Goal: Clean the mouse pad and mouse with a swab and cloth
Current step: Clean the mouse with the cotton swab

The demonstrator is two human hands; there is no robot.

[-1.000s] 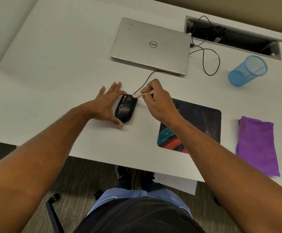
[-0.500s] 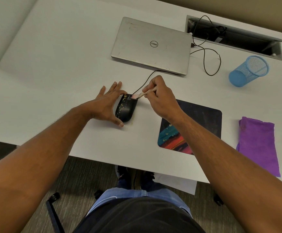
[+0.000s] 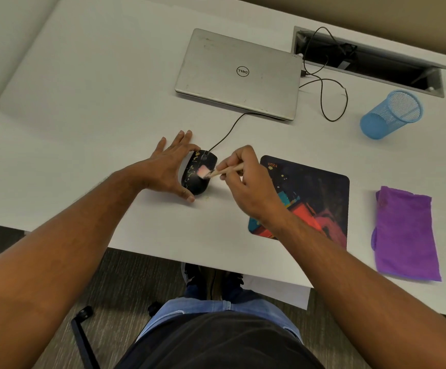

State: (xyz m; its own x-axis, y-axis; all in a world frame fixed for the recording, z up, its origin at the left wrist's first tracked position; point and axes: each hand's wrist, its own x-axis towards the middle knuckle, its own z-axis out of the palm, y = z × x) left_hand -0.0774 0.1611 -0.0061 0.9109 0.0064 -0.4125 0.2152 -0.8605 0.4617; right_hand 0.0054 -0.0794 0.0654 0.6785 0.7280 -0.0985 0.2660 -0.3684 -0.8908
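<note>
While the left hand [image 3: 167, 170] braces the mouse [image 3: 199, 173] from its 9 o'clock side, with the straight fingers laid along the far-left edge and the thumb hooked at the near end, the right hand [image 3: 245, 182] comes in from 3 o'clock, pinching the swab [image 3: 217, 172] between thumb and curled fingers. So the left is flat and relaxed against the mouse, and the right is clamped on the stick.

What matters here is the angle. The mouse runs roughly 12 to 6 on the desk [image 3: 88, 129], tilted a touch toward 1, with its cord leaving at 1 o'clock toward the laptop [image 3: 239, 73]. The swab stick lies almost straight across that, and its pink tip sits about mid-back of the shell, maybe touching, though it's a bit blurred.

Yellowish crud streaks the 9 o'clock half of the shell, right next to the left-hand fingers. My guess is the next strokes have to travel further toward 9, and that's the right hand's job since it has the tool.

The mouse pad [image 3: 312, 198] is at 3 o'clock from the mouse, partly under the right wrist. The purple cloth [image 3: 405, 235] lies further out that way, untouched.
</note>
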